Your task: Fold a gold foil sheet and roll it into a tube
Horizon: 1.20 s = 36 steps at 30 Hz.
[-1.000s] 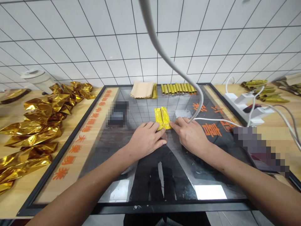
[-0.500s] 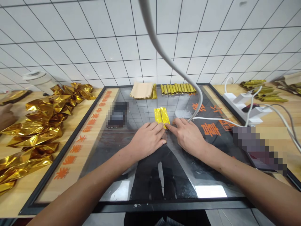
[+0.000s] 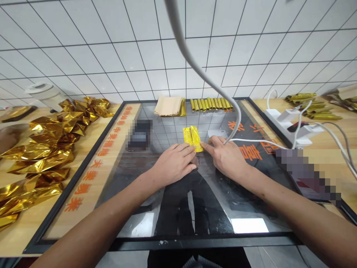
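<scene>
A small sheet of gold foil paper, creased down its middle into two strips, lies on the glass tabletop in front of me. My left hand rests flat on its near left part, fingers stretched together and thumb apart. At the right edge of the sheet is my right hand, its index finger extended to the foil and its other fingers curled. Part of the near end of the sheet is covered by my left fingertips.
Behind the sheet are a stack of tan-backed foil paper and a row of gold rolls. Crumpled gold foil pieces spread at left, near another person's hand. A white cable hangs overhead; a power strip stands at right.
My right index finger has moved from the near part of the foil out to its right edge, and the hand has shifted slightly right. My left hand stays almost in place.
</scene>
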Each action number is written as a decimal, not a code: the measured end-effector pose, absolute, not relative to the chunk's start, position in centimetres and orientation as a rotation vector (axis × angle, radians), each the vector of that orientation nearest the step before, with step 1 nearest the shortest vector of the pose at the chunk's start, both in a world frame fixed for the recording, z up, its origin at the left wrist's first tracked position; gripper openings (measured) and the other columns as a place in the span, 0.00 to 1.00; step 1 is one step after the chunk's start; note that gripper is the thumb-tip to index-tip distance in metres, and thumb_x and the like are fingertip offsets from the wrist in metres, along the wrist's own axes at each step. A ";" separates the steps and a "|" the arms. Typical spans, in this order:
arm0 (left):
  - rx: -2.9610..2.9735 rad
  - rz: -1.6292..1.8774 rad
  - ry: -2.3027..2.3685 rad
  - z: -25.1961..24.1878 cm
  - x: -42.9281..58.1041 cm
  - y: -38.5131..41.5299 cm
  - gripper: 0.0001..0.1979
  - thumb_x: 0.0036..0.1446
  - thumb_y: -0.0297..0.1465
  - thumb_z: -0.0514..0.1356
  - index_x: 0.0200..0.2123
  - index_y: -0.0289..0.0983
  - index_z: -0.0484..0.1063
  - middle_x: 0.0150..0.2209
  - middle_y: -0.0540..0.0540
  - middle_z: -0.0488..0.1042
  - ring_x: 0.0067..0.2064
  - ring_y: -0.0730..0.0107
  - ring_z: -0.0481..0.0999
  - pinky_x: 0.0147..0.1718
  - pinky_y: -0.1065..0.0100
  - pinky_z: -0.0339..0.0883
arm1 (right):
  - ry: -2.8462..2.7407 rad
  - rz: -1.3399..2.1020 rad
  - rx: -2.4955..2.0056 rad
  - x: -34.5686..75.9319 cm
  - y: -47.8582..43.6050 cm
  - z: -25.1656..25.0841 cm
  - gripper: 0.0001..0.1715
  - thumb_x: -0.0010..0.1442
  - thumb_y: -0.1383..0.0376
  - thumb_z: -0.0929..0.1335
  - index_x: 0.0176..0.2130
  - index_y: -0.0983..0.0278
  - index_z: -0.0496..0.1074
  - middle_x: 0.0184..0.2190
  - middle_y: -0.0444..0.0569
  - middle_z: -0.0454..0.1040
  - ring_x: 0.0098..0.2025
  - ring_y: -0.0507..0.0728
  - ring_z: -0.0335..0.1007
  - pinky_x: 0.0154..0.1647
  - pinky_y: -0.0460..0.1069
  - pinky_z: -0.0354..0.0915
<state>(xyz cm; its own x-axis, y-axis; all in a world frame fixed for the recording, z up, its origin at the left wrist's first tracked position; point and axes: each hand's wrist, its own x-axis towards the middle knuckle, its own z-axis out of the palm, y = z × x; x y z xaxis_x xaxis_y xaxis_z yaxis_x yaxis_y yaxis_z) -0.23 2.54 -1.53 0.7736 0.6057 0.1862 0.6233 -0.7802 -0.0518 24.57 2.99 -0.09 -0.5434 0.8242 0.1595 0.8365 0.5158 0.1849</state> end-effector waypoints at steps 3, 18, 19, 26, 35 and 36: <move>-2.863 -0.257 -1.005 -1.7 -0.3 2.5 0.25 0.80 0.44 0.49 0.65 0.34 0.73 0.69 0.39 0.74 0.71 0.52 0.69 0.66 0.53 0.62 | -2.623 -0.292 -1.509 25.0 3.4 -0.1 0.24 0.74 0.72 0.60 0.59 0.63 0.79 0.47 0.57 0.79 0.44 0.64 0.74 0.39 0.55 0.60; -2.878 -0.259 -1.000 -1.7 -0.2 2.4 0.23 0.79 0.42 0.50 0.62 0.35 0.74 0.70 0.38 0.72 0.71 0.51 0.69 0.67 0.51 0.62 | -2.217 -0.021 -1.542 24.0 5.7 -2.7 0.17 0.69 0.51 0.72 0.47 0.61 0.78 0.44 0.53 0.79 0.50 0.66 0.75 0.52 0.57 0.65; -2.879 -0.259 -0.997 -1.8 -0.2 2.5 0.23 0.79 0.42 0.50 0.62 0.35 0.75 0.70 0.38 0.72 0.71 0.50 0.69 0.67 0.51 0.62 | -2.202 0.006 -1.560 24.0 6.0 -2.7 0.16 0.69 0.51 0.72 0.45 0.61 0.77 0.42 0.52 0.79 0.49 0.66 0.75 0.51 0.57 0.65; -2.872 -0.265 -0.983 -2.0 -0.4 2.6 0.23 0.79 0.43 0.50 0.61 0.35 0.75 0.69 0.38 0.73 0.70 0.50 0.70 0.66 0.51 0.64 | -2.152 0.065 -1.613 24.0 7.0 -2.9 0.12 0.68 0.54 0.71 0.39 0.59 0.75 0.37 0.49 0.78 0.43 0.62 0.74 0.46 0.55 0.62; -2.865 -0.235 -0.987 -1.5 -0.1 2.4 0.23 0.80 0.41 0.50 0.62 0.34 0.76 0.70 0.39 0.73 0.67 0.49 0.71 0.64 0.50 0.66 | -2.157 0.009 -1.584 23.8 6.2 -3.0 0.20 0.70 0.46 0.70 0.40 0.60 0.75 0.41 0.51 0.79 0.48 0.64 0.74 0.50 0.56 0.63; -2.877 -0.239 -0.993 -1.5 -0.3 2.5 0.24 0.79 0.42 0.50 0.63 0.35 0.75 0.70 0.39 0.72 0.67 0.49 0.71 0.64 0.49 0.65 | -2.172 -0.014 -1.585 23.7 6.2 -3.0 0.21 0.70 0.46 0.70 0.41 0.60 0.75 0.42 0.52 0.79 0.48 0.65 0.74 0.50 0.56 0.63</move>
